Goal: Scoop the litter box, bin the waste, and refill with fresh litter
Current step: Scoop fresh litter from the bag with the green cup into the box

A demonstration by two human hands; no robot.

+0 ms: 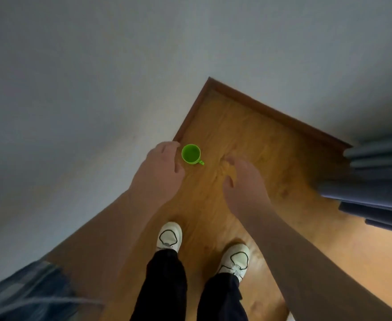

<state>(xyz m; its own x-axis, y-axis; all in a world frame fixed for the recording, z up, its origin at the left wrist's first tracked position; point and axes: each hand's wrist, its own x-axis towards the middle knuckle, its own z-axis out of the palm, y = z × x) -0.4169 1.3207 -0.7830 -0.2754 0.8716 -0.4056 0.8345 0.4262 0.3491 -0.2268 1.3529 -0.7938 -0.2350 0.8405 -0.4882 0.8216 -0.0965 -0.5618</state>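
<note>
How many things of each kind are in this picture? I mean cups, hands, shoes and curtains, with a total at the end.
green cup: 1
hands: 2, the left hand and the right hand
white shoes: 2, the left shoe and the right shoe
curtain: 1
Total: 6

Dim, soft daylight w/ warm glare lower right; whole view slightly blurred, edges fisheye-bent.
</note>
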